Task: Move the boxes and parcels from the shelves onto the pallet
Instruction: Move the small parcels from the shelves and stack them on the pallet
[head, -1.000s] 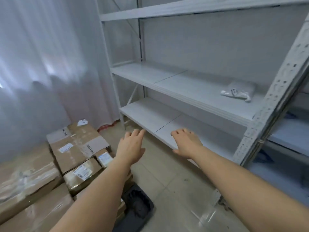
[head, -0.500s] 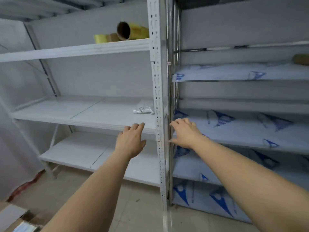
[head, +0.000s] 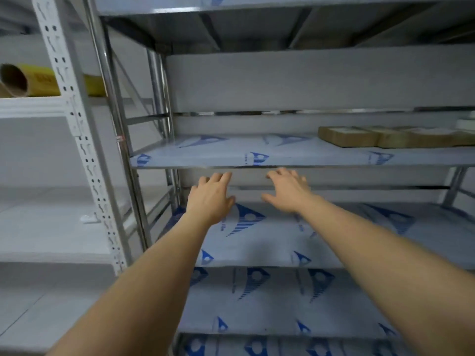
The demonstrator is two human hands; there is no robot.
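Observation:
Flat brown cardboard boxes [head: 349,136] lie in a row on the upper right shelf [head: 231,152] of a steel rack lined with blue-printed film. My left hand [head: 209,199] and my right hand [head: 288,192] are stretched out side by side just below that shelf's front edge, fingers apart, holding nothing. The boxes sit to the right of and above my right hand, apart from it. A small white parcel [head: 88,219] lies on the white rack's middle shelf at the left, partly hidden by the post.
A perforated white post [head: 77,129] and steel uprights [head: 115,124] divide the two racks. Yellow tape rolls [head: 28,80] lie on the white rack's upper shelf. Lower film-covered shelves [head: 270,242] lie under my arms.
My view has swung right and upward, from the boxes stacked on the floor and the white rack to the steel rack. The brown boxes have come into sight. Both hands stay open.

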